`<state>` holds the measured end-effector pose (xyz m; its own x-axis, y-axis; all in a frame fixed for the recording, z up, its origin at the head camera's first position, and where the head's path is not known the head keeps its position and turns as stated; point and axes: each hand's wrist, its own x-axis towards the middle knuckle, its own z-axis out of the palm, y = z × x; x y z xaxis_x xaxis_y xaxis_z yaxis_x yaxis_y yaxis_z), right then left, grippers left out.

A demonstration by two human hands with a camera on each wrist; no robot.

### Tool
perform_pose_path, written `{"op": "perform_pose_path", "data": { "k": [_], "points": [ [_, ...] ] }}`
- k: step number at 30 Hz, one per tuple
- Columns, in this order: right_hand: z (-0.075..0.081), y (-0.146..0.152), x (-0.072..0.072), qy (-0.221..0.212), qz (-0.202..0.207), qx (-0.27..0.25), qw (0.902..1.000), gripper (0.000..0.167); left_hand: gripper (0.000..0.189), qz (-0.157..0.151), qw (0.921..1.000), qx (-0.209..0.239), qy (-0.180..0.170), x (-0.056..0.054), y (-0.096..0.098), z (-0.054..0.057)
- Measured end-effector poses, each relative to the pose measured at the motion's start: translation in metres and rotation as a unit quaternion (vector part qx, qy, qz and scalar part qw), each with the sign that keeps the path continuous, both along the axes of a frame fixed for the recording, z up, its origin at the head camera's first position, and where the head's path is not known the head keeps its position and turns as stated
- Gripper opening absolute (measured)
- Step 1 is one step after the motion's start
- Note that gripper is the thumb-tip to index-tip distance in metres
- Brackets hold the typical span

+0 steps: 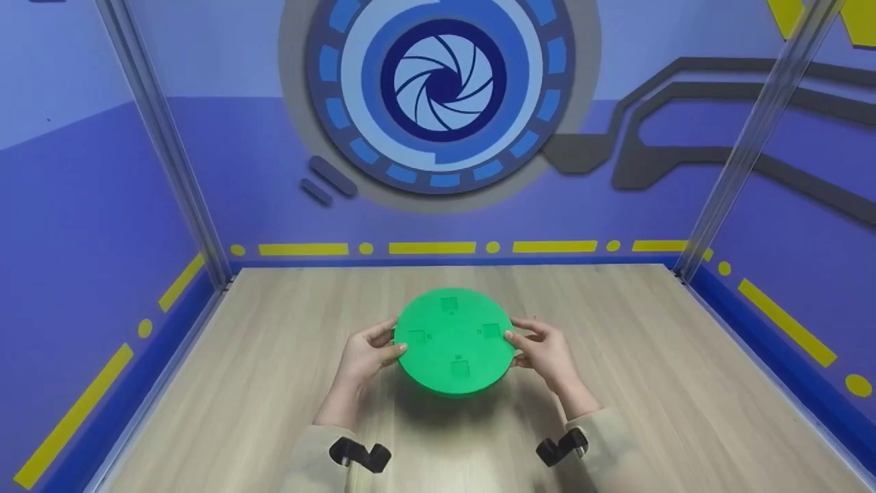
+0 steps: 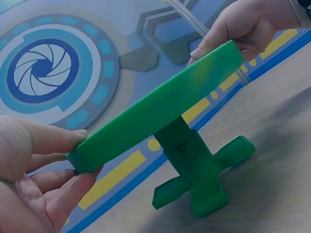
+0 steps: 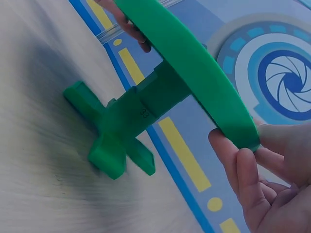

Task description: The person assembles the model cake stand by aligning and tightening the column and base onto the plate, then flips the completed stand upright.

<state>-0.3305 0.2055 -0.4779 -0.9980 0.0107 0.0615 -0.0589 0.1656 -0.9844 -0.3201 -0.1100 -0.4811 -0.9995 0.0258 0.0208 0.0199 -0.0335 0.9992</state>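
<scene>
A green round-topped toy table is held between both hands, its flat disc facing up with several small square recesses. Under the disc, a short central post with splayed feet shows in both wrist views. My left hand grips the disc's left rim, thumb on top and fingers beneath. Opposite it, my right hand pinches the right rim in the same way. Small dark numbers mark the post. In the head view the disc hides the post and feet.
The pale wood tabletop spreads beneath, with a shadow below the disc. Blue printed panels enclose the back and sides, with metal corner posts at left and right. Black straps sit on the sleeves.
</scene>
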Motion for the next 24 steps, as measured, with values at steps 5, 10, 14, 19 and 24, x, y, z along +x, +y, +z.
{"op": "perform_pose_path", "data": {
  "k": [5,10,14,19,24],
  "points": [
    [-0.004,0.0,-0.003,-0.011,0.002,-0.011,0.9999,0.042,0.057,0.004,0.9998,0.011,-0.016,-0.006,0.001,-0.002],
    [-0.005,0.001,-0.005,-0.02,-0.001,-0.019,0.9996,0.041,0.055,0.005,0.9996,0.01,-0.027,-0.011,0.002,-0.001],
    [-0.006,0.001,-0.006,-0.023,0.001,-0.024,0.9994,0.04,0.054,0.006,0.9994,0.011,-0.033,-0.014,0.003,-0.001],
    [-0.006,0.001,-0.006,-0.028,0.003,-0.027,0.9993,0.04,0.053,0.004,0.9994,0.009,-0.034,-0.016,0.004,-0.002],
    [-0.005,0.001,-0.005,-0.031,-0.001,-0.029,0.9991,0.04,0.052,0.006,0.9987,0.018,-0.048,-0.017,0.005,-0.001]
  ]
}}
